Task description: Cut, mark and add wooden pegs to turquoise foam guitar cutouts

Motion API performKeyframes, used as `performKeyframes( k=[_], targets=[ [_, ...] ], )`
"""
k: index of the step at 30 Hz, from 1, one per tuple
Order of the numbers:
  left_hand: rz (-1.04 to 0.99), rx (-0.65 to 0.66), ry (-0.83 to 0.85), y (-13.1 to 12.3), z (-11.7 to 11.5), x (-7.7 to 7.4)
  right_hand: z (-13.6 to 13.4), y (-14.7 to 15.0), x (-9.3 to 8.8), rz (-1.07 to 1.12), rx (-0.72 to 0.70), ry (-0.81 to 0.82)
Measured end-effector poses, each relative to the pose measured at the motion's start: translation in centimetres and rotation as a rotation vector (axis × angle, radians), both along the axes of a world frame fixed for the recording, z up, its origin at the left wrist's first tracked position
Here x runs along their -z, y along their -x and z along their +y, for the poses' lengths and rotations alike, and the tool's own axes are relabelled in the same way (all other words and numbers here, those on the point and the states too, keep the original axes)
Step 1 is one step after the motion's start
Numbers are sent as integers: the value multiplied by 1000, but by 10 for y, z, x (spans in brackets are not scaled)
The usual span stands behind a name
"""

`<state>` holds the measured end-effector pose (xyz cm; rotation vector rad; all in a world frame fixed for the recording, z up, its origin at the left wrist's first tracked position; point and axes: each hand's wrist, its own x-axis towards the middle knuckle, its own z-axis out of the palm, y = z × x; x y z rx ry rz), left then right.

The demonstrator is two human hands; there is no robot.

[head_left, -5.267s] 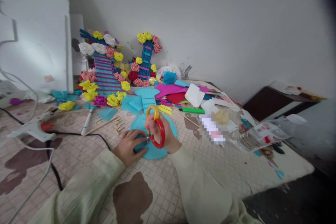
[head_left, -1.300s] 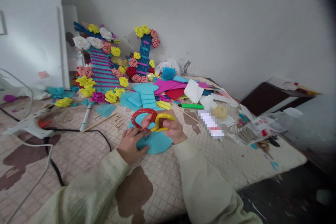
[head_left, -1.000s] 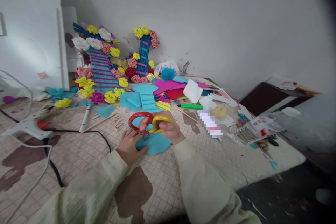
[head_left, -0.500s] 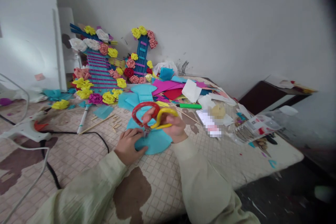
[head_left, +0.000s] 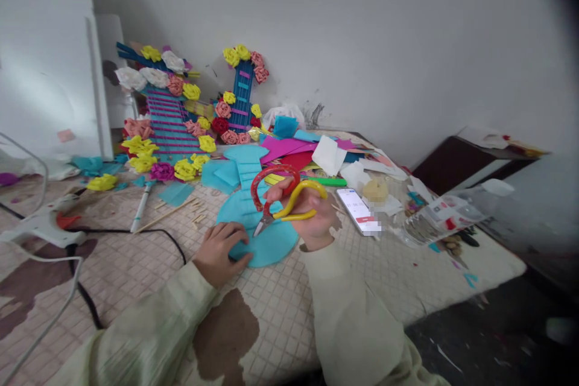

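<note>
My right hand (head_left: 314,217) is closed around a pair of scissors (head_left: 266,217) with one red and one yellow handle loop. The short metal blades point down and left, over a blue guitar-shaped paper cutout (head_left: 271,247). My left hand (head_left: 224,250) lies with fingers spread on the left edge of this cutout's round part, pressing it to the table. The cutout's narrow neck stretches away from me toward a pile of coloured paper (head_left: 289,148).
Two flower-trimmed paper instruments (head_left: 169,123) lean at the wall. A glue gun (head_left: 45,220) with cables lies left, near a white marker (head_left: 143,208) and small wooden sticks (head_left: 199,217). A phone (head_left: 357,211) and a clear plastic bottle (head_left: 434,220) lie right.
My right hand has moved the scissors right, away from my left fingers, so the blades now show over the blue paper. My left hand stays in nearly the same place.
</note>
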<state>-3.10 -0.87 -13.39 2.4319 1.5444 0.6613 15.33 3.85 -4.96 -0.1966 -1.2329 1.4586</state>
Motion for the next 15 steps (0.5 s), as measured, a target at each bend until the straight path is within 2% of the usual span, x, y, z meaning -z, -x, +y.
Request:
performKeyframes(
  k=[5, 15],
  targets=[
    [20, 9, -36, 0, -1, 0, 0, -10, -1, 62, 15, -23],
    [84, 44, -93, 0, 1, -1, 3, -22, 2, 18, 106, -36]
  ],
)
